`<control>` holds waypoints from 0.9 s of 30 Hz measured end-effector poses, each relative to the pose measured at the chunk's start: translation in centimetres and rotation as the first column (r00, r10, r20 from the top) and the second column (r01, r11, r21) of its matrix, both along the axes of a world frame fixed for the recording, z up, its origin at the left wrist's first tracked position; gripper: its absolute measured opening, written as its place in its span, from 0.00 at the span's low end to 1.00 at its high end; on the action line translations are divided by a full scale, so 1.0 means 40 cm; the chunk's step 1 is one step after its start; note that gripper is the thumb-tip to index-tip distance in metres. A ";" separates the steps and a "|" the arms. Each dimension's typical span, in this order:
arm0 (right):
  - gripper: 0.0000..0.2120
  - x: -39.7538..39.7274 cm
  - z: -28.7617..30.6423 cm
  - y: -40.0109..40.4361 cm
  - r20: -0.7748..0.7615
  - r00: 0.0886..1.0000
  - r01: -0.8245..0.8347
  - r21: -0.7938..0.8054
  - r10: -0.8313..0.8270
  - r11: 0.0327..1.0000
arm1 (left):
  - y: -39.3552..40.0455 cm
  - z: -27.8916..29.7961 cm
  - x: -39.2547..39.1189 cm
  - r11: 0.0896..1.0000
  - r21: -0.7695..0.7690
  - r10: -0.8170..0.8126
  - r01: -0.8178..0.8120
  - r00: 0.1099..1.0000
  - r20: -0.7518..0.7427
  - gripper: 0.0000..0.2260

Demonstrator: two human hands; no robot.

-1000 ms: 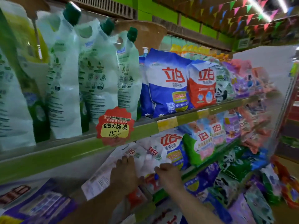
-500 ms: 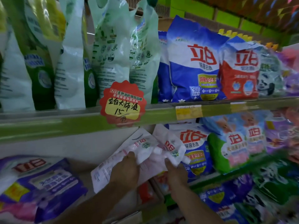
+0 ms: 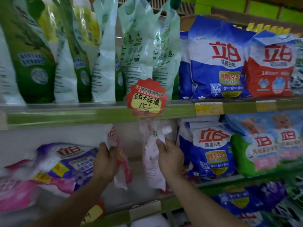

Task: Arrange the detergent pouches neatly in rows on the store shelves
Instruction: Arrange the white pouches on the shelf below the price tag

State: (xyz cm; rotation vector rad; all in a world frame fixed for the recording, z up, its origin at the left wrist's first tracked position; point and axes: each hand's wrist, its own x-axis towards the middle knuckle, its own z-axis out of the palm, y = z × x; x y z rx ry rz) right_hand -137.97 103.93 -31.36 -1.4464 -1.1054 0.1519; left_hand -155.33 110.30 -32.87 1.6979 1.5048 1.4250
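Observation:
On the middle shelf, two white-and-pink detergent pouches stand upright side by side in a gap. My left hand (image 3: 106, 158) grips the left pouch (image 3: 122, 163) near its top. The right pouch (image 3: 153, 161) is pinched at its upper edge by my right hand (image 3: 170, 157). A purple-and-pink pouch (image 3: 54, 167) lies to the left of the gap. Blue pouches (image 3: 213, 151) stand just to its right. The two held pouches are apart, with bare shelf back between them.
The upper shelf rail (image 3: 82, 114) carries a red price sticker (image 3: 146, 99) right above my hands. Green and white spouted pouches (image 3: 105, 63) and blue (image 3: 216, 63) and red bags fill the top shelf. The lower rail (image 3: 147, 208) runs below, with more bags underneath.
The two pouches, held together and slanting before, are now separated and upright, one in each hand. The view has moved closer and turned left toward the shelf.

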 end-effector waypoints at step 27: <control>0.29 0.025 -0.105 0.024 0.286 0.949 0.192 -0.192 -0.132 0.963 | 0.164 0.065 0.261 0.893 -0.289 -0.227 0.346 0.899 0.375 0.18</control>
